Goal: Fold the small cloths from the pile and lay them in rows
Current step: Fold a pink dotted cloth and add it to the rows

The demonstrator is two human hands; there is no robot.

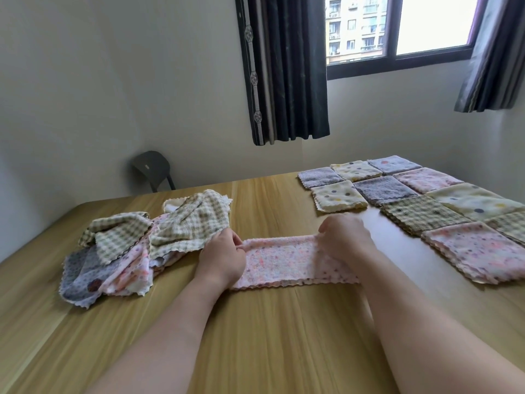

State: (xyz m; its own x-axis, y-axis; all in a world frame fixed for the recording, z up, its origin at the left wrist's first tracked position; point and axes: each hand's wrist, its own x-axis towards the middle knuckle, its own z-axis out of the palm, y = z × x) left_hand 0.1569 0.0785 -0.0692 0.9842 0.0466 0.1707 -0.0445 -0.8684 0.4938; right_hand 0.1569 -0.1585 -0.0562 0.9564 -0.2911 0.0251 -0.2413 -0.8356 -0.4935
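Nearest to us, we are reaching both forearms out over the wooden surface (270,336), and between them we are working on the pink cloth (281,260), which is lying flat as a long strip, already doubled once along its length, with its scalloped edges towards us. Our left hand (224,253) is pinching the strip's left end, its grip closed on the fabric between thumb and fingers; our right hand (345,237) is curling over the right end, its grip closed on that end too. We are judging this to be the middle of a fold: the first halving is done and the second is not yet made. The next move is calling for one end to be carried over onto the other, corners matched, and the resulting square pressed flat. Just left of the strip, the pile (127,245) of unfolded checked, grey and pink cloths is waiting. To the right and farther off, the rows of folded cloths (412,200) are lying edge to edge, and the new square will need an open place beside them. Beyond the surface we are seeing a dark chair (153,169), a dark curtain (287,69) and the window (397,27).
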